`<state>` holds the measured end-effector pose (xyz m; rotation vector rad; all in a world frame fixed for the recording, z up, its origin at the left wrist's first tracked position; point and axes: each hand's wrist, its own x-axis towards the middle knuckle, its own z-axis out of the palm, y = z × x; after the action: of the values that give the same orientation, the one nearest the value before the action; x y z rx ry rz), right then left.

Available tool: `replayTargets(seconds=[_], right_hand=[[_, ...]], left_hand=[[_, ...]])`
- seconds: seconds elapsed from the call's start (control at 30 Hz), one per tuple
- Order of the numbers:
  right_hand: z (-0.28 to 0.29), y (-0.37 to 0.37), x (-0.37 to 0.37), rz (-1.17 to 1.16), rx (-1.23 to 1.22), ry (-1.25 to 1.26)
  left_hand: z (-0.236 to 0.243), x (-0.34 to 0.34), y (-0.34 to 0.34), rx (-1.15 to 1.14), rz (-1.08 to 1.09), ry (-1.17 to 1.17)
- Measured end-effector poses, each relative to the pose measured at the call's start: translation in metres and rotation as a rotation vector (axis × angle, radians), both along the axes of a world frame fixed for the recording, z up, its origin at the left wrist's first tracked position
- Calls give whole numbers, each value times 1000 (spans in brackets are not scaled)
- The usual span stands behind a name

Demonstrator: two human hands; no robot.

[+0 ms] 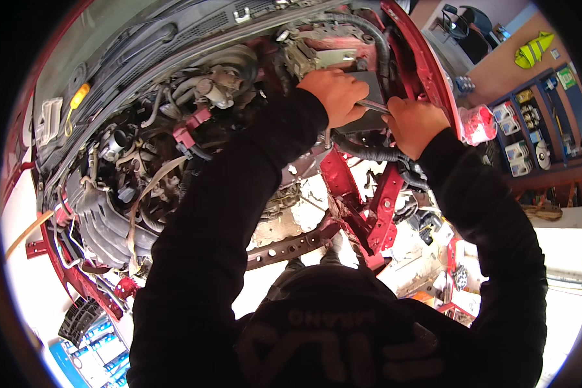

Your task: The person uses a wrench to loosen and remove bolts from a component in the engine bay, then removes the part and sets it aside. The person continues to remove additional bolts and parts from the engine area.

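A slim metal tool handle, like a wrench or ratchet (pixel 374 105), spans the gap between my two hands over the right side of an open engine bay. My left hand (pixel 337 97) is closed around its left end, so the tool's head and exact kind are hidden. On the other end, my right hand (pixel 417 126) is wrapped with curled fingers. Below the tool lies a dark flat panel (pixel 371 86) beside the red inner fender (pixel 423 58). A corrugated black hose (pixel 368 150) passes just under my hands.
Left of my arms sits the engine with its ribbed grey manifold (pixel 103 220) and loose wiring. A red connector (pixel 189 129) stands among hoses. Nearer me are red frame brackets (pixel 385 207) and a rusty crossbar (pixel 288 249). Shelves with bottles (pixel 517 155) stand at right.
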<state>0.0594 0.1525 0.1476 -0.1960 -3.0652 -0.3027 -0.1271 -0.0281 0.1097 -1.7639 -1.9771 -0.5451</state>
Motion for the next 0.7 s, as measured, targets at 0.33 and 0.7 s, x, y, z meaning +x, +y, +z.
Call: replayTargets(seconds=[0.33,0.7], right_hand=[[-14,69,-113,176,126,82],[-4,49,-98,105,26,165]], left_hand=[[2,69,41,-81,600,-293],[26,52,38,-224,621,-415]])
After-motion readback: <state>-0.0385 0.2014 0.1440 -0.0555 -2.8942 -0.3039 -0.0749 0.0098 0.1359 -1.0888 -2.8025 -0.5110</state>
